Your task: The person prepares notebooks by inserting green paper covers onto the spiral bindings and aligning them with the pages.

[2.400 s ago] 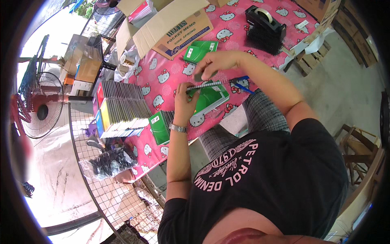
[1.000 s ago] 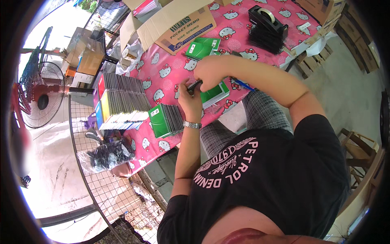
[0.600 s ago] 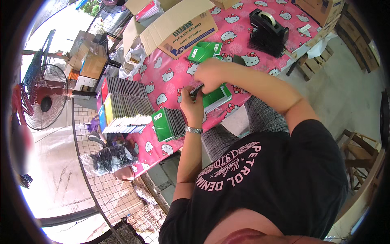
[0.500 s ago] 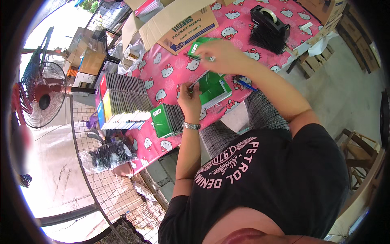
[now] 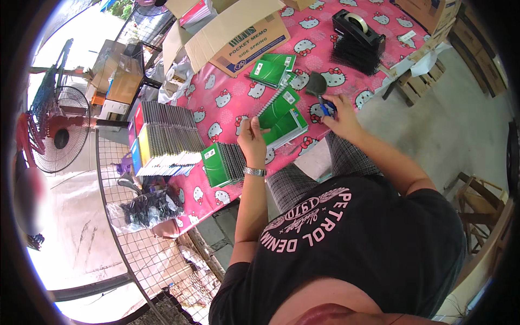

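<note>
My left hand (image 5: 252,138) is at the lower left corner of a green spiral notebook (image 5: 283,107), its fingers pinched at the end of the coil. That notebook lies tilted over a stack of green notebooks (image 5: 290,131) near the table edge. My right hand (image 5: 343,118) is closed around the blue handles of a hand tool (image 5: 327,107), just right of the stack. Beside the tool's far end shows a dark grey fan-shaped piece (image 5: 316,84); whether the two are joined I cannot tell. Farther off lie a few green notebooks (image 5: 269,70).
Left of my left hand stands a row of green notebooks (image 5: 218,163), beside a large stack of coloured spiral notebooks (image 5: 169,135). An open cardboard box (image 5: 249,46) sits at the back. Toward the right are a tape dispenser (image 5: 357,28) and black coils (image 5: 355,56). A fan (image 5: 62,135) stands left.
My right hand has moved back from the far green notebooks toward me and has taken hold of the blue-handled tool. My left hand has shifted slightly toward me.
</note>
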A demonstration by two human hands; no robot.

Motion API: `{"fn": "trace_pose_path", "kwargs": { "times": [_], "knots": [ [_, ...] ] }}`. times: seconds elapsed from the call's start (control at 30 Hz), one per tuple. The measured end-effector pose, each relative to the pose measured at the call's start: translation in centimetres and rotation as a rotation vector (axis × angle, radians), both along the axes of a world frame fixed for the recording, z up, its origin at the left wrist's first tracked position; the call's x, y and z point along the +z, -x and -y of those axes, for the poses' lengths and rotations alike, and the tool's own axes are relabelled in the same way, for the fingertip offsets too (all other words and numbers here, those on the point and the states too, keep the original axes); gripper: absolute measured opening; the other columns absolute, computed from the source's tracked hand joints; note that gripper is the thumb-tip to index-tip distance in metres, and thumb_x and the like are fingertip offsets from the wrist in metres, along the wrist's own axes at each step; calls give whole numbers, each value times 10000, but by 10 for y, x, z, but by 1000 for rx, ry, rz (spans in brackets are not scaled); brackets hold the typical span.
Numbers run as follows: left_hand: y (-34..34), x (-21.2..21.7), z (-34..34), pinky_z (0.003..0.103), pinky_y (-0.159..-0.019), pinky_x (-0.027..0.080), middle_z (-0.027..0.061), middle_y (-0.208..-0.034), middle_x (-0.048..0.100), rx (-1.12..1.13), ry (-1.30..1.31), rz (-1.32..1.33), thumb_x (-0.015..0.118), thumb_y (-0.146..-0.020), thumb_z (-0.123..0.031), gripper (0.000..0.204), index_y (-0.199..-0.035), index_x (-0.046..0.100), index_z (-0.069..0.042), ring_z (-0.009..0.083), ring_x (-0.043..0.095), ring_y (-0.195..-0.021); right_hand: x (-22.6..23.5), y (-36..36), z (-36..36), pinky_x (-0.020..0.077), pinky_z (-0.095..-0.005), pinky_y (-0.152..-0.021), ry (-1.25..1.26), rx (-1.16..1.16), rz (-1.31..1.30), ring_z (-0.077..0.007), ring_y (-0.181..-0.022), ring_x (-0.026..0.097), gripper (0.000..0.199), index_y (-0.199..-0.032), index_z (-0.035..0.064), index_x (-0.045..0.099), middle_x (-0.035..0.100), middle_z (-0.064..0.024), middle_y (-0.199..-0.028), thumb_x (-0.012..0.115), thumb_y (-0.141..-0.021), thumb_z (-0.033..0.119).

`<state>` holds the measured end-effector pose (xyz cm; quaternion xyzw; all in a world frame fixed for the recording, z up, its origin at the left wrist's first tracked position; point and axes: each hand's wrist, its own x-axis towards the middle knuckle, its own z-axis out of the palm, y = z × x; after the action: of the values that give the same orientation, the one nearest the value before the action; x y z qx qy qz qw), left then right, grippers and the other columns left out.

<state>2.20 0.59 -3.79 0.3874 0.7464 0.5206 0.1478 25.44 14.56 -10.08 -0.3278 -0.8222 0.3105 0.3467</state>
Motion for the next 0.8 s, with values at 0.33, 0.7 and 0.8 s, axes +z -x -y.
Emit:
{"fn": "trace_pose_path", "kwargs": {
  "times": [0.33,0.7,0.8],
  "knots": [
    [-10,-1,5,245,-674,524,69,-899,658,26,-91,80,559,-930,1,187,-1100,584,73,111,628,-781,84,61,46,440,-423,-936,-261,394,-133,-320,-1090,534,539,-1229,53,588,551,-121,-1185,724,-738,226],
    [-10,-4,-9,250,-627,502,58,-807,683,140,-177,-102,657,-818,31,141,-955,687,19,86,615,-671,88,58,46,477,-435,-913,-77,438,-147,-308,-1087,586,419,-1234,44,588,600,-107,-1181,650,-846,187],
    [-7,14,-18,298,-647,513,97,-803,669,85,-156,-385,657,-806,33,180,-979,691,-5,184,644,-680,108,53,20,496,-373,-916,1452,697,-273,-243,-1073,623,377,-1279,18,552,627,-106,-1166,572,-930,159]
  ]
}}
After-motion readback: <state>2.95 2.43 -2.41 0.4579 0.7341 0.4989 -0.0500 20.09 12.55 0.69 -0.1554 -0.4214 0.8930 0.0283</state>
